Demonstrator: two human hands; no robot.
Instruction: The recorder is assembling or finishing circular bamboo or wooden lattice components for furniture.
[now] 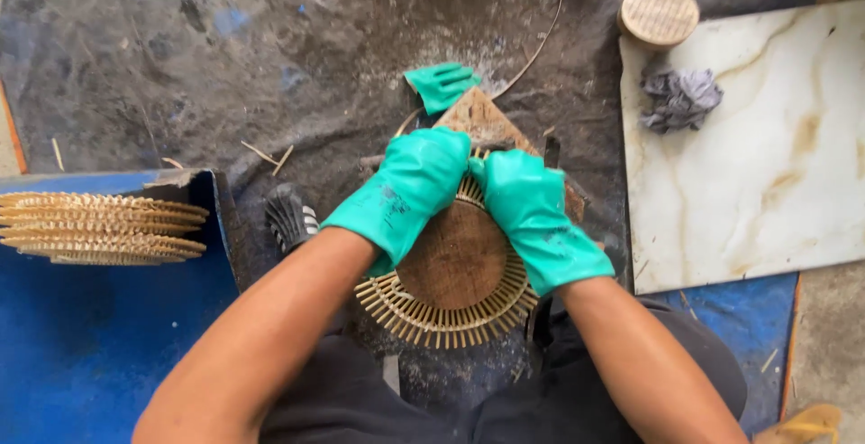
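Both my hands wear green rubber gloves. My left hand [410, 187] and my right hand [532, 214] press side by side on the far edge of a round wooden disc [450, 268] ringed with short bamboo spokes. The disc lies on a wooden board [478, 115] over a dark, dusty sheet, just in front of my knees. My fingers are curled over the spokes at the rim; what the fingertips pinch is hidden.
A stack of similar spoked discs [99, 226] rests on a blue surface at left. A spare green glove [441, 84] lies beyond the board. A marble slab [766, 165] with a grey rag [680, 99] sits right, a round woven lid [658, 13] above it.
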